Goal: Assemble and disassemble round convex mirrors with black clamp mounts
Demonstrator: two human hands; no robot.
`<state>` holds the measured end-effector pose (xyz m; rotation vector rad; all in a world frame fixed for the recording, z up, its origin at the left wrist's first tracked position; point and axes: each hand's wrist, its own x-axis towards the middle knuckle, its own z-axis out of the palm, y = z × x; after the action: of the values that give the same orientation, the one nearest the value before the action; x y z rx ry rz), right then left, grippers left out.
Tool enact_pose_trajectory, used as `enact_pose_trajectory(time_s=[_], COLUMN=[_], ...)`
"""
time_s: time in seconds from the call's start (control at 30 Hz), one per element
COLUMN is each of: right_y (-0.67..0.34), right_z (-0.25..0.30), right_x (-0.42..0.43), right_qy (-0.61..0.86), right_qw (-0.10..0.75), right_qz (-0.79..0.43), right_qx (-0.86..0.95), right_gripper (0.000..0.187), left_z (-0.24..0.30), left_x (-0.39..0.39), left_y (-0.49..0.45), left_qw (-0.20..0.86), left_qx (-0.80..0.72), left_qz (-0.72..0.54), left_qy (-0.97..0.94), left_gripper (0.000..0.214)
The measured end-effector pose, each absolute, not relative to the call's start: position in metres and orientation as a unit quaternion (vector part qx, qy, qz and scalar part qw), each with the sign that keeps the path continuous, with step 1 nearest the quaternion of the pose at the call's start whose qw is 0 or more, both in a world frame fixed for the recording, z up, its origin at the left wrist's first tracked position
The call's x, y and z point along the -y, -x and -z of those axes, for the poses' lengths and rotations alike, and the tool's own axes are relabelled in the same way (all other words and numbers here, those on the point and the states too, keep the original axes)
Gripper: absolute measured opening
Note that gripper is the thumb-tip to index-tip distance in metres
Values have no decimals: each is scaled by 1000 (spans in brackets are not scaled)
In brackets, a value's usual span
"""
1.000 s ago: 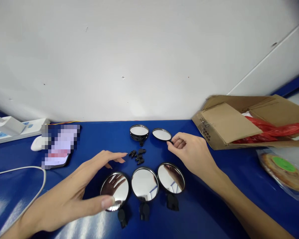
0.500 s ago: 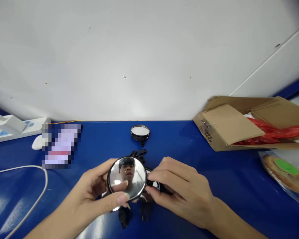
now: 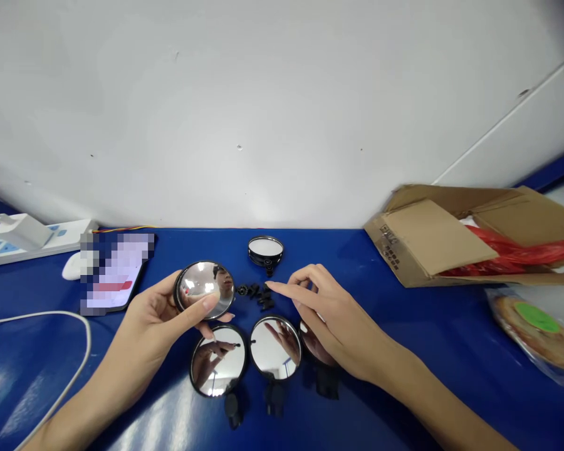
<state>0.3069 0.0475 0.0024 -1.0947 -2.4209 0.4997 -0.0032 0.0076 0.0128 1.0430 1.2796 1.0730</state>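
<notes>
On the blue tabletop (image 3: 338,247): five round, black-rimmed mirrors show; one is in the air, four lie down; three black mounts (image 3: 275,399) sit just below the near row.
Left hand (image 3: 153,332): grasping the held mirror (image 3: 204,290) by its edge, thumb across the shiny face, fingers behind; raised above the near row, tilted toward the wearer.
Right hand (image 3: 333,319): released, holding nothing; fingers loosely spread, index finger reaching just beside the small black fittings (image 3: 256,294); palm and wrist partly cover the right mirror (image 3: 316,346).
Near row: three mirrors side by side; left mirror (image 3: 219,361) and middle mirror (image 3: 276,348) reflect the hands; they nearly touch.
Far side: one far mirror (image 3: 266,248) lies behind the fittings, which form one small heap too tangled to count.
Left of the work: one phone (image 3: 115,272), its screen pixelated; one white mouse (image 3: 74,267); one power strip (image 3: 37,241); one white cable (image 3: 51,312).
Right of the work: one open cardboard box (image 3: 432,241) with a red plastic bag (image 3: 512,254) in it; one round packaged item (image 3: 538,332) with a green label.
Change: moments ago both hands met on the held mirror; now only the left hand has it, and the hands stand apart.
</notes>
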Motion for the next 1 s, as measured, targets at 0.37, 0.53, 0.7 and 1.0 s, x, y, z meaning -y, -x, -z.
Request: enact_pose_trajectory(time_s=[0.37,0.53,0.7,1.0], right_y=[-321,-320,-323,-327], right_z=[8,7,16,16], right_x=[-60,-64,-66,-73], right_qy=[408,419,439,511], right_qw=[181,216,197,282], right_qz=[-64,-71,-106,-199], right_qx=[892,879,870,787], right_gripper=[48,41,37,16], left_z=[-22,-23,-23,-19], left_x=[-1,0,0,1], left_y=[-8,-7,-4,-2], left_qw=[561,589,635,638], left_qx=[-556,-545,-522,-524], left_qz=[-455,-433,-407,-377], left_qy=[-411,-410,-399,-419], left_gripper=[40,42,43,37])
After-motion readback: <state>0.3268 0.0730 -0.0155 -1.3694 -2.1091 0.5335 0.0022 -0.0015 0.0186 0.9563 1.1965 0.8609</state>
